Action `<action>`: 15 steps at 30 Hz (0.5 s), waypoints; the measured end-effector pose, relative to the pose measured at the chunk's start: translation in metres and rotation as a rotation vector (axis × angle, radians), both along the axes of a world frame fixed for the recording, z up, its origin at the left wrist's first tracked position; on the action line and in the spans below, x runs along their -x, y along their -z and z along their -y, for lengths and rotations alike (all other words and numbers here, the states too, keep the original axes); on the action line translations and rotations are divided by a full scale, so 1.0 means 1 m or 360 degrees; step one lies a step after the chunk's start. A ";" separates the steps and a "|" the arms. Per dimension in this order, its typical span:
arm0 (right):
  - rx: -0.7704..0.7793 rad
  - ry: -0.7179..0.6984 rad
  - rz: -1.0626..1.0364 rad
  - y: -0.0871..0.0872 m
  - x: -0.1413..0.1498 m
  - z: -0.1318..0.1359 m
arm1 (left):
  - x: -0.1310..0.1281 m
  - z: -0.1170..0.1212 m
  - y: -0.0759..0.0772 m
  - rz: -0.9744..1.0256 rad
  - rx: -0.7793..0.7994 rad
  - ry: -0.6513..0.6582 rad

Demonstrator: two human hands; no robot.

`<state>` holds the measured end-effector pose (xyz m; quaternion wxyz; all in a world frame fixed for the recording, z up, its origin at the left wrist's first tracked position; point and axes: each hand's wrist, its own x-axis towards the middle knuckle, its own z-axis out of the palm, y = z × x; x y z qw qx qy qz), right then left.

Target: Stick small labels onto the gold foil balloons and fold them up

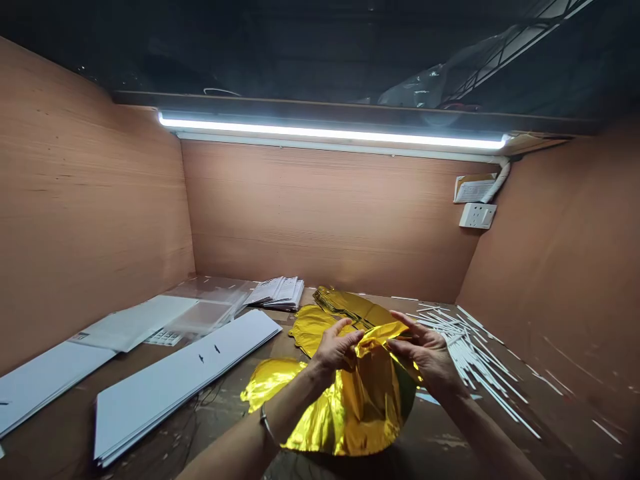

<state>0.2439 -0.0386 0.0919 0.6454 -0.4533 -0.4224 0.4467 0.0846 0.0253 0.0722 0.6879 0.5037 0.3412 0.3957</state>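
Note:
Between my two hands a shiny gold foil balloon [375,393], flat and uninflated, hangs with its upper edge gathered and creased. My left hand [337,345] pinches that edge from the left, fingers closed. On the other side my right hand [427,353] grips the same edge, its fingers curled around the foil. Part of the foil spreads leftward over the table, below my left forearm. Just behind my hands lies a stack of flat gold foil balloons [350,308], partly covered by the held one. What the fingertips press on inside the folds is hidden.
Thin white sticks [465,343] lie scattered at the right. Long stacks of white card [185,383] lie at the left, near clear plastic bags [210,310] and a pile of printed papers [277,292]. Wooden walls enclose three sides; a lit tube [330,131] runs overhead.

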 end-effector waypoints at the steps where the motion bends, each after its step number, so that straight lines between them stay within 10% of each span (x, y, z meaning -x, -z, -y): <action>1: 0.0028 0.0014 0.0020 0.001 -0.002 0.000 | -0.001 -0.001 0.000 0.0082 0.0053 0.0028; 8: 0.0138 0.0052 0.0329 0.003 -0.016 0.004 | -0.003 -0.004 -0.001 0.0286 -0.0085 -0.0123; 15: -0.0186 0.0443 0.1503 -0.026 -0.024 0.013 | -0.005 -0.001 -0.019 -0.0426 -0.1171 -0.0436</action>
